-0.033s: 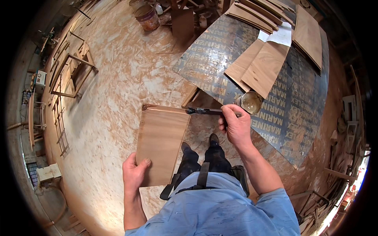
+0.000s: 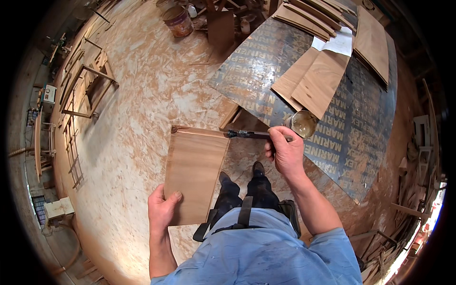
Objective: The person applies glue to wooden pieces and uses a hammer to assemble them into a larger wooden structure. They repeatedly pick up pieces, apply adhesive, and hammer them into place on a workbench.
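A flat wooden board is held in front of my body, with my left hand closed round its lower left edge, thumb on its face. The board's far edge has a darker, wet-looking strip. My right hand grips the handle of a paintbrush, which points left. The dark bristles touch or nearly touch the board's far right corner. Just beyond my right hand, a round tin of pale brownish liquid stands on a dark printed panel.
Two boards lie overlapping beyond the tin, with white paper at their far end. More boards are stacked at the far right of the panel. A bucket stands on the stained floor, and a wooden frame is at left.
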A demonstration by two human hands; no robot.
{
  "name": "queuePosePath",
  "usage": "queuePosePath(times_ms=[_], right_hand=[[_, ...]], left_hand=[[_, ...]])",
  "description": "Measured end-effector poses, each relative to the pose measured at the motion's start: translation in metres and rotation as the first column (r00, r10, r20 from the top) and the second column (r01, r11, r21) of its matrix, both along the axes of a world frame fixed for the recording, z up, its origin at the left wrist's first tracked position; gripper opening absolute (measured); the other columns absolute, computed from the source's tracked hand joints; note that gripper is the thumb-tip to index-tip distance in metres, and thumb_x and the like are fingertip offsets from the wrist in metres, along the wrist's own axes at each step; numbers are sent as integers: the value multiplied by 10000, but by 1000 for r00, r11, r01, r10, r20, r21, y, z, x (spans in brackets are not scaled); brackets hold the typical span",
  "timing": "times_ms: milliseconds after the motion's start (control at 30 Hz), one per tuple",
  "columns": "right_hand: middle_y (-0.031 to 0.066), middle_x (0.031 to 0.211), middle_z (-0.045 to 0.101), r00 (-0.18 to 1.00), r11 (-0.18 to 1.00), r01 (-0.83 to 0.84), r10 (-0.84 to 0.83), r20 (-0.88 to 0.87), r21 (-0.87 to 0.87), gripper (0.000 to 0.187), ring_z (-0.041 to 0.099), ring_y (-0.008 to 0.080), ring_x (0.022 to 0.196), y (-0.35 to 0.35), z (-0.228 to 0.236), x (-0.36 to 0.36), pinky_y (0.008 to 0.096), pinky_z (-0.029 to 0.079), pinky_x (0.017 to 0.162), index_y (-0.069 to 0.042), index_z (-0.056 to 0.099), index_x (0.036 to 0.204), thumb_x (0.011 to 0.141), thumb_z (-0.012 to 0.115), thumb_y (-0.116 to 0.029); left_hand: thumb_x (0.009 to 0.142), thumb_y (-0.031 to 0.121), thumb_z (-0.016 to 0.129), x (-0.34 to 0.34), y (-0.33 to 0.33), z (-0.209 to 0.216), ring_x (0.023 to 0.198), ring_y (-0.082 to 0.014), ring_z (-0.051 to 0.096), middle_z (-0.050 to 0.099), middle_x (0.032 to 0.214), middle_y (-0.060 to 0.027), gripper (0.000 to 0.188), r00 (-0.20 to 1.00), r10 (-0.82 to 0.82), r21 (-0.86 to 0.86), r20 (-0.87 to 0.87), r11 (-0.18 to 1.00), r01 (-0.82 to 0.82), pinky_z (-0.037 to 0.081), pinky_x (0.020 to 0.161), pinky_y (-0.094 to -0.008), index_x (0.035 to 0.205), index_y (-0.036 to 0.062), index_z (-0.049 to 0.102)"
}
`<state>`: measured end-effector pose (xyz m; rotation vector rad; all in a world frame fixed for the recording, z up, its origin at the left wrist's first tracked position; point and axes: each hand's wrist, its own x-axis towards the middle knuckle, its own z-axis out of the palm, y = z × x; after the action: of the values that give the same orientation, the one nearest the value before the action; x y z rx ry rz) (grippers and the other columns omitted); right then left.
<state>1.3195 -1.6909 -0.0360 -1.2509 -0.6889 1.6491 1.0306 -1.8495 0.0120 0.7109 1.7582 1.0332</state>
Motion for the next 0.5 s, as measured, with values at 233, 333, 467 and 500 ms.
queuePosePath(times_ms=[233,333,467,500], right_hand=[[38,759,616,994,963,-93,106,-40,252,144,568,87,602,1,0,0,234,455,523,16,632,1032,897,637,-33],[39,867,609,988,916,-155,154,33,369,145,576,80,646,1,0,-1,222,460,553,17,625,1027,887,642,-18],[49,948,588,965,861,-258,247,84,437,163,583,99,752,3,1,-1,235,473,657,18,619,1014,857,660,4],[57,944,590,958,834,-286,243,152,471,170,584,116,783,4,0,-1,249,473,692,20,620,1010,846,663,11]], left_hand=[[813,169,746,-10,2,-10,916,-153,625,679,1053,-96,452,993,38,-7,110,999,-37,501,838,-298,1168,-66,594],[814,131,715,-15,5,-12,1004,-203,633,663,1135,-156,493,984,43,-19,170,999,-40,498,906,-339,1221,-99,559],[820,106,686,-18,7,-14,1030,-216,630,653,1158,-166,484,980,49,-46,193,998,-41,492,920,-345,1232,-107,548],[822,103,680,-18,7,-14,1032,-217,630,653,1159,-167,481,979,49,-46,199,998,-40,491,921,-345,1233,-108,546]])
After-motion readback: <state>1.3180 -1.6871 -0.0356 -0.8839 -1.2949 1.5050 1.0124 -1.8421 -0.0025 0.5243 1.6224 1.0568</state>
